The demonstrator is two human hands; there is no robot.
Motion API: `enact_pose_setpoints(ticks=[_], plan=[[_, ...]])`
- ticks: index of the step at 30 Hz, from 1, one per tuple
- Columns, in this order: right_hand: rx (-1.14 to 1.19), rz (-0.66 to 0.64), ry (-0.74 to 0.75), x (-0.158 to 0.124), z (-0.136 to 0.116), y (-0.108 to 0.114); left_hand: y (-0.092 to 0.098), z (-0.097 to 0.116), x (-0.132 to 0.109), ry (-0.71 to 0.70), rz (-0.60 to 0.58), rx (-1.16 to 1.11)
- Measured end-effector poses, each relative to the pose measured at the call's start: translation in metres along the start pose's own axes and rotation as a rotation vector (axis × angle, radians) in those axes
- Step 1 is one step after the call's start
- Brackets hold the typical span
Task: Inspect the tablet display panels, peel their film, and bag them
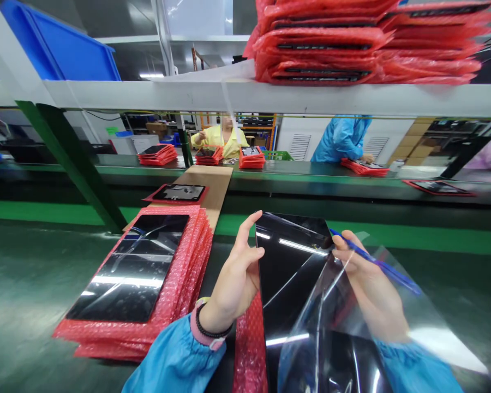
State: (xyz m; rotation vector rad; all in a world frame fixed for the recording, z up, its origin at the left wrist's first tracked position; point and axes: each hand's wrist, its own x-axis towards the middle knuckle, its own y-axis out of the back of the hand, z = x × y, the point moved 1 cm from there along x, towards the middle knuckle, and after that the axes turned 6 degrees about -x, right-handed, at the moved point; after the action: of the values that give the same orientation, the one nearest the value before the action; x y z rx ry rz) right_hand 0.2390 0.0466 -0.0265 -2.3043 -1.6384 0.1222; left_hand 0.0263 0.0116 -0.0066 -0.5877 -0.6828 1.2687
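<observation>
A glossy black screen panel [290, 262] is held up tilted in front of me. My left hand [237, 273] grips its left edge, thumb and index finger near the upper corner. At the panel's upper right corner, my right hand [372, 289] pinches a clear film [429, 316] and also holds a slim blue stick [388, 268], perhaps a pen. The film is partly lifted and drapes over my right hand and the panel's lower right. Below lie red bubble wrap [250, 349] and another dark glossy surface [352, 355], partly hidden.
To the left, a black panel [126, 273] lies on stacked red bubble bags [184, 278]. Behind, another panel [179, 192] rests on a brown board [215, 185]. Overhead, a white shelf [213, 98] carries red-wrapped packs [323, 49]. People in yellow [223, 139] and blue [343, 139] work across the line.
</observation>
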Motion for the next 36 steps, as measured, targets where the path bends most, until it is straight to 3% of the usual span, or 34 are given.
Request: enact_pose_setpoints(ticks=[3, 5, 9, 15, 18, 20, 25, 31, 36], plan=[[0.109, 0.025, -0.185, -0.004, -0.001, -0.003, 0.002, 0.0, 0.001, -0.012, 0.019, -0.019], [0.134, 0.026, -0.209, -0.007, -0.004, -0.005, 0.001, -0.001, 0.002, 0.006, -0.009, -0.055], [0.049, -0.079, -0.121, -0.009, -0.007, -0.007, -0.005, 0.0, 0.004, 0.017, -0.052, -0.102], [-0.065, -0.098, -0.003, -0.008, 0.011, -0.005, 0.005, -0.006, 0.001, -0.015, 0.027, 0.211], [-0.128, -0.129, 0.103, 0.006, 0.038, 0.014, 0.03, -0.018, -0.003, -0.041, 0.14, 0.319], [-0.322, -0.041, 0.256, 0.022, 0.057, 0.035, 0.053, -0.03, -0.006, -0.015, 0.233, 0.383], [-0.516, 0.025, 0.211, 0.054, 0.085, 0.079, 0.099, -0.068, -0.015, 0.139, 0.424, 0.446], [-0.596, 0.02, 0.168, 0.062, 0.077, 0.101, 0.112, -0.106, -0.015, 0.166, 0.383, 0.496], [-0.554, -0.077, 0.062, 0.061, 0.09, 0.112, 0.11, -0.109, -0.012, 0.083, 0.332, 0.576]])
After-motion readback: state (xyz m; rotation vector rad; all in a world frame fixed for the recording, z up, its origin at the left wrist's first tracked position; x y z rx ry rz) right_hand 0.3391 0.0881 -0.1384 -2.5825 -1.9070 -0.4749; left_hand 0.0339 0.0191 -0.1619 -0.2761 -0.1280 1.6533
